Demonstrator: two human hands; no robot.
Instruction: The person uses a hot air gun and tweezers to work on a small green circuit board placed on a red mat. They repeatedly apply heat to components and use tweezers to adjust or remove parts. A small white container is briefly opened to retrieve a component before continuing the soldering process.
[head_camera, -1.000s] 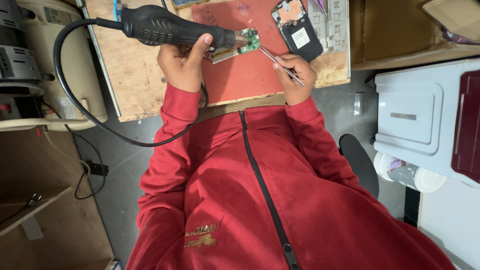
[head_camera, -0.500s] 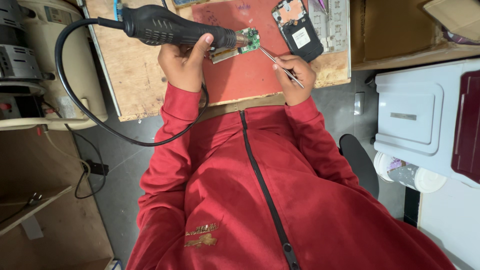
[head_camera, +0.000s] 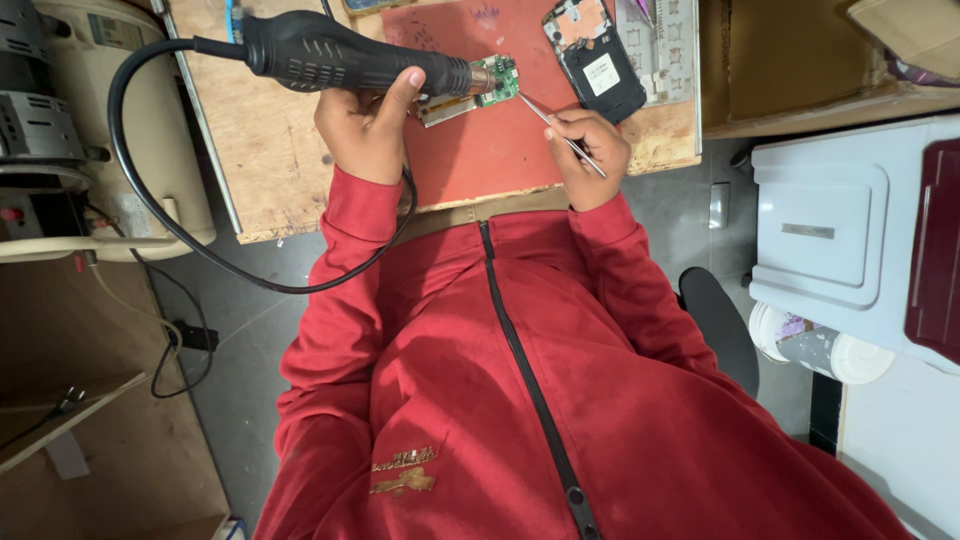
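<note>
Green circuit board (head_camera: 497, 80) lies at top centre of frame on the red mat (head_camera: 500, 150) atop the counter (head_camera: 270, 130). My left hand (head_camera: 365, 130) grips one black hot-air handle (head_camera: 340, 62), long axis horizontal, nozzle over the board. My right hand (head_camera: 590, 150), nearer, pinches one pair of tweezers (head_camera: 560, 135) angling up-left to the board. One opened phone (head_camera: 597, 60) sits upper right.

A wooden bench (head_camera: 270, 150) carries the work; a red mat (head_camera: 500, 150) lies flat on it, covering its middle and reaching near the front edge; a small green circuit board (head_camera: 497, 80) rests on the mat near its far side; an opened black phone (head_camera: 593, 55) lies at the mat's right edge, tilted; just right of the phone sits a pale parts tray (head_camera: 665, 45); bare scuffed wood shows left of the mat and at the right front corner.
</note>
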